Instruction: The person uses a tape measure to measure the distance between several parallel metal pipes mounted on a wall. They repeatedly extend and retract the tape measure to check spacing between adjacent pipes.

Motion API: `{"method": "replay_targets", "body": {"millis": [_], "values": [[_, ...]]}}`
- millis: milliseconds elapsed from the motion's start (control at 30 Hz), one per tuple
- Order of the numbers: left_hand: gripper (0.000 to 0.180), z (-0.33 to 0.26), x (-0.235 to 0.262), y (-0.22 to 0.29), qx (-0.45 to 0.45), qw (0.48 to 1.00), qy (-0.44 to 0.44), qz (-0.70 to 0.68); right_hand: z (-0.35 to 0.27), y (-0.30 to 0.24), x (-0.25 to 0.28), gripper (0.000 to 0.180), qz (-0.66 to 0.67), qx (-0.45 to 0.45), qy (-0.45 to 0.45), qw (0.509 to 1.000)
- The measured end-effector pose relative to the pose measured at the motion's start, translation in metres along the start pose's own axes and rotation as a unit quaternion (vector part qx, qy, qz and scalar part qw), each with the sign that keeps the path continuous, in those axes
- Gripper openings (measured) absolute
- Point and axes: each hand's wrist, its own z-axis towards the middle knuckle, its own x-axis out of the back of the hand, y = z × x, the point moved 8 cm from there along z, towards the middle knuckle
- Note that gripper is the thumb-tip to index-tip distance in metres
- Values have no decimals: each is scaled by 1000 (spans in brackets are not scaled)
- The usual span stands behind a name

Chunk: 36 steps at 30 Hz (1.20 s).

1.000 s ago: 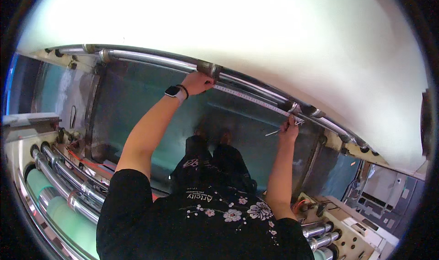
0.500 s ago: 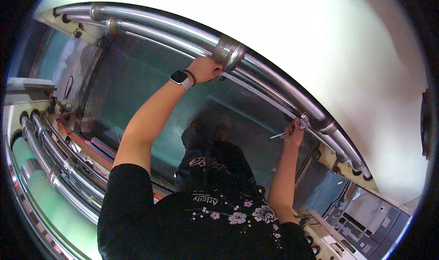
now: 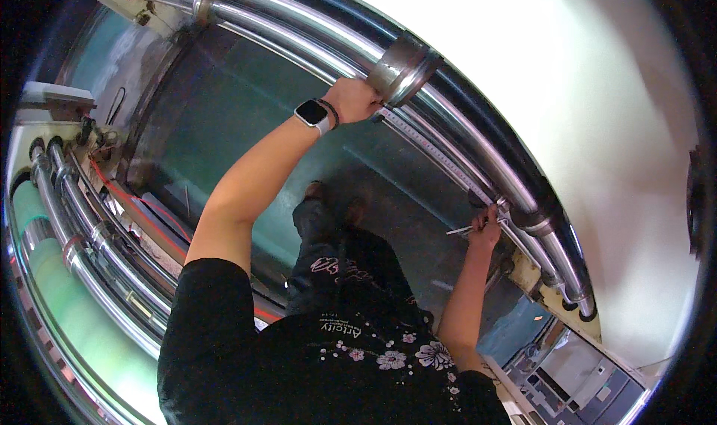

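A white marked measuring strip [image 3: 433,150] stretches along the underside of the chrome rollers, between my two hands. My left hand [image 3: 355,100], below a watch with a pale strap, is closed at the strip's upper end, just under a wide metal collar [image 3: 399,70]; its fingertips are partly hidden. Further right, my right hand [image 3: 485,228] pinches a thin pale rod-like tool [image 3: 460,231] that juts out to the left. This hand is close to the strip's lower end, beside a small metal fitting [image 3: 502,203] on the rollers. Whether it also touches the strip cannot be told.
Long chrome rollers [image 3: 299,18] cross ahead of me beneath a large white panel [image 3: 597,111]. Behind on the left are more rollers [image 3: 97,234] and a green roll [image 3: 82,313]. Red cables [image 3: 149,205] run by the dark green floor [image 3: 224,111].
The view has shifted, so the rollers appear higher and nearer. My left hand stays by the collar. My right hand sits slightly lower from the metal fitting, with the pale tool still in it.
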Motion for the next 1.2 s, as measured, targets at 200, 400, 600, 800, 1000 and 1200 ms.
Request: {"method": "replay_targets", "body": {"millis": [200, 400, 600, 800, 1000, 1200], "values": [[23, -8, 0, -6, -15, 999, 34, -15, -5, 3, -4, 16, -10, 17, 48, 999], [20, 2, -6, 2, -20, 1000, -6, 15, 8, 3, 9, 19, 40, 46, 15, 998], [23, 2, -8, -1, -16, 999, -23, 35, 8, 6, 4, 24, 53, 39, 46, 997], [23, 3, -7, 0, -8, 1000, -19, 18, 8, 1, 9, 23, 29, 59, 78, 995], [28, 0, -4, 0, -12, 999, -45, 28, 6, -2, 2, 16, 37, 85, 44, 995], [26, -1, -7, -7, -4, 999, -21, 30, -7, -5, -8, 19, 15, 58, 64, 996]]}}
